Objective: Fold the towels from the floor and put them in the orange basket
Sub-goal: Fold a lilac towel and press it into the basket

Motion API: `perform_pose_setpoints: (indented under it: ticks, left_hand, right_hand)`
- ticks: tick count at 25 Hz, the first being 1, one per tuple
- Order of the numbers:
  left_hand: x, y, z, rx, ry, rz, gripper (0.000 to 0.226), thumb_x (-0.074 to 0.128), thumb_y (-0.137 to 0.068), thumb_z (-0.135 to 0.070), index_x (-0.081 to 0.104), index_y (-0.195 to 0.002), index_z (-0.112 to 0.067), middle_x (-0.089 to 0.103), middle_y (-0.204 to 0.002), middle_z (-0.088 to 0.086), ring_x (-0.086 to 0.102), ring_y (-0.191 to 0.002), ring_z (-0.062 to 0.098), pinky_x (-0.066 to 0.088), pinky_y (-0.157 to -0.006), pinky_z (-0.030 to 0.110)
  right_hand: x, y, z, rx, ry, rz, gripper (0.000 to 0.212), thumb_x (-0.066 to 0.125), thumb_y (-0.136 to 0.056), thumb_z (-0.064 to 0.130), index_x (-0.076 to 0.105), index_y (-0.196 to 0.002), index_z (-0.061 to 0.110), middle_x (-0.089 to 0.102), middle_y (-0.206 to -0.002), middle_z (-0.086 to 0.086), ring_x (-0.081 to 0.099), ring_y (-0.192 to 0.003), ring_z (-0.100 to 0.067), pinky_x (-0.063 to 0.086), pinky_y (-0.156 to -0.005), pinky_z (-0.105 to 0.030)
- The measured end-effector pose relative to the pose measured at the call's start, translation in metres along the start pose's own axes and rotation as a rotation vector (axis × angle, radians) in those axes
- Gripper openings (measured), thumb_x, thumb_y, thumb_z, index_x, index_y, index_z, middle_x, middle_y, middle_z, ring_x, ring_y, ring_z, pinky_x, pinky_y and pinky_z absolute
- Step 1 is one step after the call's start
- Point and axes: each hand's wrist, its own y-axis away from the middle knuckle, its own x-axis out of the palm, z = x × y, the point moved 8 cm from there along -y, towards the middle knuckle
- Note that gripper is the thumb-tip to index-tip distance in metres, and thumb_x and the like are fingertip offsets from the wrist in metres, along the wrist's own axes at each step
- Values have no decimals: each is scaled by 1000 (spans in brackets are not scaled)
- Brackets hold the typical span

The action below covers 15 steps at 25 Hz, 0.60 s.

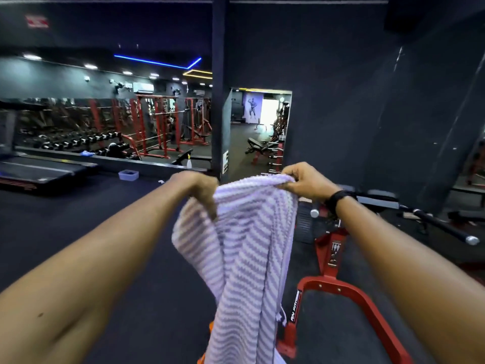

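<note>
Two bare forearms reach forward from the viewer, holding up a lilac-and-white striped towel (246,258) that hangs in loose vertical folds above the dark floor (105,232). The left hand (199,191) has its grip closed on the towel's upper left edge, fingers curled down into the cloth. The right hand (301,181), with a black band (338,199) at its wrist, pinches the towel's upper right edge between thumb and fingers. Slivers of an orange basket (201,359) show just beside the towel's lower left edge, mostly hidden by it. To the right of the towel stands a red exercise frame (341,285) with a dark padded bar. Well beyond the towel, to its left, a pale plastic tub (128,175) and a spray bottle (189,162) sit before a mirror wall reflecting racks.
</note>
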Motion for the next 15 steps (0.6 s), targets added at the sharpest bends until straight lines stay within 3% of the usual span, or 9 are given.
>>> perform_pose_setpoints:
  ticks: [2, 3, 5, 7, 10, 13, 15]
  left_hand:
    - [-5, -22, 35, -43, -5, 3, 52, 85, -47, -56, 68, -76, -16, 69, -79, -3, 66, -79, 20, 56, -82, 36]
    - [-15, -29, 44, -43, 44, -41, 52, 84, -49, -56, 68, -78, -14, 68, -79, -3, 66, -79, 20, 55, -80, 34]
    - [-35, -38, 49, -9, 179, -152, 34, 83, -66, -39, 66, -78, -11, 64, -75, -2, 60, -73, 18, 50, -70, 29]
    - [-57, -48, 41, 103, 472, -244, 20, 80, -73, -19, 66, -78, -5, 66, -77, 3, 59, -71, 18, 49, -65, 28]
    - [-83, -59, 8, 295, 803, -282, 22, 77, -74, -2, 67, -92, 4, 70, -88, 11, 65, -76, 20, 56, -69, 31]
    - [-103, -70, -25, 395, 816, -343, 29, 74, -76, 1, 62, -100, 11, 65, -89, 16, 63, -80, 23, 55, -78, 41]
    - [-112, -76, -35, 446, 750, -370, 23, 75, -74, 3, 63, -93, 8, 62, -85, 15, 60, -77, 22, 55, -75, 43]
  right_hand:
    - [-10, -9, -34, 105, 36, -39, 23, 71, -84, 16, 62, -74, -3, 52, -67, -1, 43, -62, -5, 34, -59, -28]
    - [-13, -11, -50, 164, 54, -49, 23, 71, -84, 14, 62, -74, -4, 50, -66, -1, 42, -61, -7, 33, -59, -28]
    - [-18, -10, -81, 280, 98, -55, 22, 70, -85, 13, 62, -77, -7, 49, -66, -4, 41, -61, -10, 33, -57, -27]
    - [-10, -11, -101, 358, 118, -2, 24, 70, -85, 14, 62, -77, -7, 47, -65, -4, 42, -58, -10, 34, -52, -25]
    - [19, -28, -93, 342, 112, 121, 23, 76, -81, 13, 61, -66, 5, 48, -63, 0, 40, -50, 0, 36, -49, -21]
    - [44, -55, -61, 272, -8, 177, 21, 82, -74, 16, 62, -71, 11, 54, -67, 1, 44, -54, 1, 39, -55, -21]
    - [49, -73, -37, 236, -308, 121, 21, 83, -72, 13, 66, -84, 14, 65, -79, -2, 57, -70, -6, 48, -68, -24]
